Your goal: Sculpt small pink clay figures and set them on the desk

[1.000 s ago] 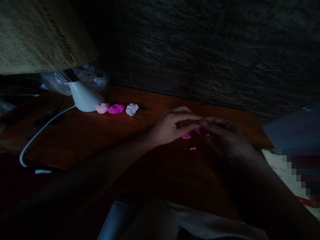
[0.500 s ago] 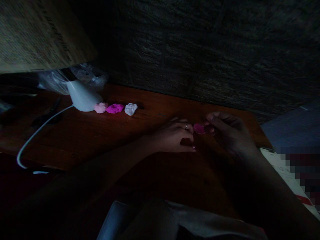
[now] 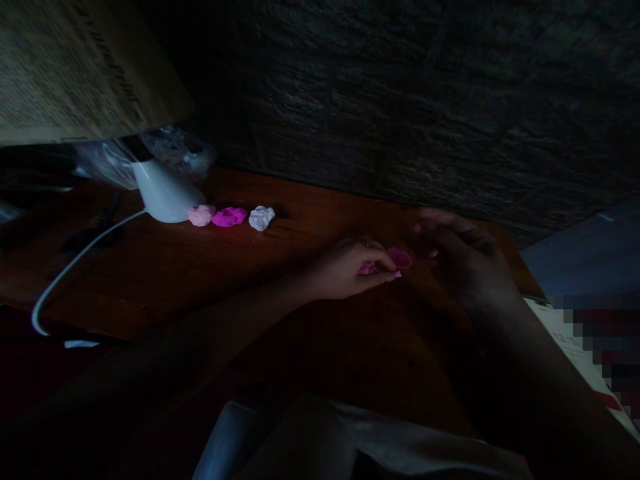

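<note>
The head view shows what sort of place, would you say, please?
Probably a dim home corner: a wooden table, what looks like a lamp and a dark block-patterned wall.

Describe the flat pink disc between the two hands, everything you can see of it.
The flat pink disc is thin and roundish, matt, like soft clay. It appears to lie flat on the wooden table, right by the left hand's fingertips; whether they touch it is unclear. The right hand is apart from it. Dim light hides any fine surface detail.
</note>
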The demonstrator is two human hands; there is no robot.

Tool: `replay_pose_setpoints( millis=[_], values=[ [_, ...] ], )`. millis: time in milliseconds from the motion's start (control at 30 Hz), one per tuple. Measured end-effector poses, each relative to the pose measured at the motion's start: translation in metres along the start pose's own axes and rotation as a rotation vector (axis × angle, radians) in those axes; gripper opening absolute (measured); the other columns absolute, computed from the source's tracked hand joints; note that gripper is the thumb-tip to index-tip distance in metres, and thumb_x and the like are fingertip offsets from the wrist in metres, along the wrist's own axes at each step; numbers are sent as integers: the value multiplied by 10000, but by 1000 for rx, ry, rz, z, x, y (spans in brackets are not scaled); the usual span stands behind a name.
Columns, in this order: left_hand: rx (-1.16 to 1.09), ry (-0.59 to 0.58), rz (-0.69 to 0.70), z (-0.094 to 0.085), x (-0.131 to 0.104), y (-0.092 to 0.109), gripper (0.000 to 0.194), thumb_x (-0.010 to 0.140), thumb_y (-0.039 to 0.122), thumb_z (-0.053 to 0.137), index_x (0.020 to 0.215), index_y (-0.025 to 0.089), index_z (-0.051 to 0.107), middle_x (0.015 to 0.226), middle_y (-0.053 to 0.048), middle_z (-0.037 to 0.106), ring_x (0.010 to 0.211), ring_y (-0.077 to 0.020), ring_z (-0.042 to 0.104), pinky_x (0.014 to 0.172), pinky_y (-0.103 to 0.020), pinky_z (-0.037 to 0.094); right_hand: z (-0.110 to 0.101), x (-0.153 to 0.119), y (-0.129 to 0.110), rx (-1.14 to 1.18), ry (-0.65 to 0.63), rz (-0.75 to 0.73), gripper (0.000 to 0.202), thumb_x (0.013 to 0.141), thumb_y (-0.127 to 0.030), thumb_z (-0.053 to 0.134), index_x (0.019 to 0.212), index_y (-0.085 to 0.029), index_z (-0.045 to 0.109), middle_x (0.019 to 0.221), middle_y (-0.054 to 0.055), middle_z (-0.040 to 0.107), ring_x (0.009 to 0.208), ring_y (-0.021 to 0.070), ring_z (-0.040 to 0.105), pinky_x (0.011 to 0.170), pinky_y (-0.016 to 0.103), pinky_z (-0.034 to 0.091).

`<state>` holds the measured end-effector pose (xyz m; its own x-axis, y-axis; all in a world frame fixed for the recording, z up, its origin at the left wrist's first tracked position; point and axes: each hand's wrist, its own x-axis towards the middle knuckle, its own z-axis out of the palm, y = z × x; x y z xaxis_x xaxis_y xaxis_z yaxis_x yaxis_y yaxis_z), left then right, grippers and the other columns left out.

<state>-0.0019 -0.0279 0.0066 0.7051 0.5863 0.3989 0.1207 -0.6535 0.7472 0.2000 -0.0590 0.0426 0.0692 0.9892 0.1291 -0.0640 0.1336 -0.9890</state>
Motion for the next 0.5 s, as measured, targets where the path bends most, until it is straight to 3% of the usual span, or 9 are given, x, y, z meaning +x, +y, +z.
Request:
replay_pose_setpoints(
  millis=[100,233,367,500],
  values=[
    [-384,132,-211,-4,5,-4,283,939,371,703,1079,131,762,953,-90,782,745,-134,692,719,-297,556,-1,-1,-2,-118,74,-90,108,830,-339,805,923,-285,805,820,-17,718,574,86,538,539,236,463],
    [-603,254,-304,-7,8,-11,337,880,398,776,1089,134,768,1028,-113,786,865,-153,734,780,-299,587,4,-7,-2,-373,56,-185,156,860,-414,793,907,-265,798,731,6,719,621,155,640,584,296,530],
    [-723,253,-350,-5,8,-11,353,859,406,797,1077,129,777,1031,-117,780,810,-135,721,757,-297,589,9,-13,2,-493,-53,-228,201,886,-439,774,977,-262,800,936,53,804,769,204,731,695,348,584],
    [-831,257,-400,-4,7,-4,373,799,352,851,1098,138,788,1042,-103,773,806,-121,697,782,-301,562,9,-12,6,-556,-53,-296,195,908,-430,749,978,-255,800,950,52,812,773,198,740,695,338,590]
  ],
)
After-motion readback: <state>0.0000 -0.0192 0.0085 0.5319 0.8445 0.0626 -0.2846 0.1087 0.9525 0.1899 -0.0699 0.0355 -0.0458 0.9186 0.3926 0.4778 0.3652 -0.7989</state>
